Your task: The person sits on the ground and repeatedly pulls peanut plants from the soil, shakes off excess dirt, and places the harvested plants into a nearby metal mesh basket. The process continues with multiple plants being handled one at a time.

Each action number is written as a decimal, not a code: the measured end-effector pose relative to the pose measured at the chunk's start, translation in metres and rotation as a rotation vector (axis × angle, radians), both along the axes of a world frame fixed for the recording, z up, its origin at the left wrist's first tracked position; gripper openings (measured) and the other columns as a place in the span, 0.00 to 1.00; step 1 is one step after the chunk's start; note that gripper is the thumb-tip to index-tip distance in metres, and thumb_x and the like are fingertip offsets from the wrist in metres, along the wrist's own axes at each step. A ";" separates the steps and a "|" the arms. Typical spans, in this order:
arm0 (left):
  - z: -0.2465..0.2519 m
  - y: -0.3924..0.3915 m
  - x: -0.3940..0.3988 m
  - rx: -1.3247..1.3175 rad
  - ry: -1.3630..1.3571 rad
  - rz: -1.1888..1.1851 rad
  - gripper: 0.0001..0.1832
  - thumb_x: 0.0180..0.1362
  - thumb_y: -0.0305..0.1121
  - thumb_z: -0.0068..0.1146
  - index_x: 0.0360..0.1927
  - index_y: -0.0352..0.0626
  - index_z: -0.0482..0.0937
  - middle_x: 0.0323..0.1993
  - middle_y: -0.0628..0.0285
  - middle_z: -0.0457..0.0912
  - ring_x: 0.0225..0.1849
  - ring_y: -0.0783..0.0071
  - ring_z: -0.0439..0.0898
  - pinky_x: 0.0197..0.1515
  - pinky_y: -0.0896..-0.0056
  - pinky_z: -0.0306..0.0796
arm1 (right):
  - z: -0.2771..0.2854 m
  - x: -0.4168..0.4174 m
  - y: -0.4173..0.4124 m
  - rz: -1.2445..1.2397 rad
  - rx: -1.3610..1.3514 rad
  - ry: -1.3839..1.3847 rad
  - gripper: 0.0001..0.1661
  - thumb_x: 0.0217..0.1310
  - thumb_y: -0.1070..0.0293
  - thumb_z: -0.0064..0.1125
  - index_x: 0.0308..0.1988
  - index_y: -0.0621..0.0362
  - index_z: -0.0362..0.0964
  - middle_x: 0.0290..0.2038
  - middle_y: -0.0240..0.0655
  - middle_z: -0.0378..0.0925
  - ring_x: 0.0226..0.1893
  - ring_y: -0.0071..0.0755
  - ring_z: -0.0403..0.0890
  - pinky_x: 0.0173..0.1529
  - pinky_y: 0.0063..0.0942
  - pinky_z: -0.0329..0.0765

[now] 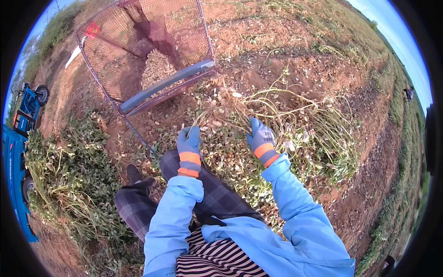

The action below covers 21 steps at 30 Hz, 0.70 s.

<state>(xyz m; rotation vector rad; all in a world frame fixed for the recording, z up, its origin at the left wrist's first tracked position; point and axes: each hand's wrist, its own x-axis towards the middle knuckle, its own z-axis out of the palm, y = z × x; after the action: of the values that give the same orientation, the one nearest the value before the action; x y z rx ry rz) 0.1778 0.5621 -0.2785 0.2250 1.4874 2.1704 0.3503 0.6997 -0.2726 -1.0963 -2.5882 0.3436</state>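
Note:
Both hands wear grey gloves with orange-striped cuffs. My left hand is closed on thin stems of a peanut plant, just below the near edge of the mesh net. To its right, my right hand grips more stems of peanut plants. Between and beyond the hands lie roots with peanut pods attached. Long pulled peanut vines spread to the right. A framed red mesh net stands ahead with a grey bar along its near side; a heap of picked peanuts lies inside it.
A large pile of leafy peanut plants lies at the left. Beyond it stands a blue cargo tricycle. Cut vines lie at the right on reddish soil. A thin pole slants from the net's frame towards my knee. A distant dark figure or object is unclear.

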 end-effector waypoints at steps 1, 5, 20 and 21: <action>-0.003 -0.001 0.000 -0.029 -0.017 -0.066 0.11 0.52 0.36 0.58 0.31 0.40 0.72 0.22 0.69 0.73 0.19 0.82 0.68 0.22 0.79 0.62 | -0.001 -0.002 -0.001 -0.015 0.023 -0.008 0.30 0.46 0.63 0.58 0.51 0.56 0.59 0.44 0.49 0.70 0.35 0.50 0.76 0.39 0.40 0.73; -0.002 0.009 0.022 -0.088 -0.162 -0.308 0.16 0.51 0.42 0.59 0.36 0.40 0.73 0.27 0.65 0.74 0.25 0.78 0.71 0.27 0.76 0.66 | -0.008 -0.009 0.000 -0.055 0.009 0.046 0.30 0.46 0.63 0.58 0.50 0.56 0.59 0.45 0.48 0.69 0.37 0.49 0.76 0.40 0.40 0.73; 0.003 -0.005 0.020 0.103 -0.340 -0.146 0.19 0.45 0.26 0.63 0.41 0.35 0.72 0.36 0.61 0.77 0.32 0.70 0.76 0.30 0.68 0.72 | 0.070 -0.032 -0.047 0.247 0.069 0.387 0.24 0.45 0.62 0.60 0.44 0.59 0.66 0.39 0.45 0.71 0.39 0.51 0.73 0.40 0.41 0.71; 0.000 -0.006 0.018 0.050 -0.324 -0.138 0.19 0.44 0.28 0.64 0.41 0.37 0.72 0.35 0.62 0.77 0.32 0.70 0.76 0.29 0.68 0.72 | 0.087 -0.033 -0.034 0.223 0.202 0.427 0.24 0.45 0.62 0.60 0.43 0.59 0.66 0.40 0.45 0.71 0.39 0.49 0.73 0.39 0.40 0.71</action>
<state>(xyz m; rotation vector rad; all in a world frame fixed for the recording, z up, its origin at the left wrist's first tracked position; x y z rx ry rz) 0.1958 0.5559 -0.2784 -0.0084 1.2019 2.0228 0.3176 0.6655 -0.1852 -0.5902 -2.2992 0.3177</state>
